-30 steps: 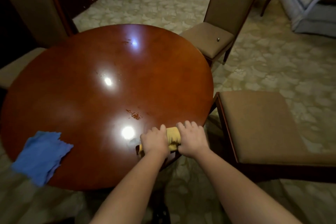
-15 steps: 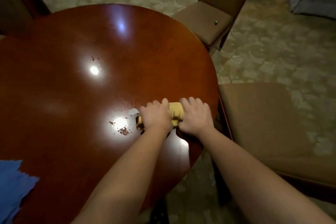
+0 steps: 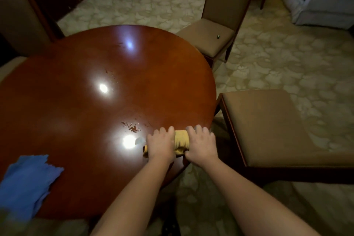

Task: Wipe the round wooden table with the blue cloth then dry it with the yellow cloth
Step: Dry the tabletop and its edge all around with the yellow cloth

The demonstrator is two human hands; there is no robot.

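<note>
The round, glossy red-brown wooden table fills the left and middle of the head view, with the crumpled blue cloth lying at its near left edge, partly over the rim and apart from both hands. Farther right, near the table's near right edge, the left hand and right hand press side by side on the bunched yellow cloth, fingers bent down over it and holding it to the wood. I judge the drying step to be in hand; dark wet-looking specks (just left of the hands, beside a bright reflection) remain, so the next move probably calls for a push of the cloth leftward across them. Compared with half a second ago, the hands and cloth sit closer to the near rim, and more of the blue cloth shows.
</note>
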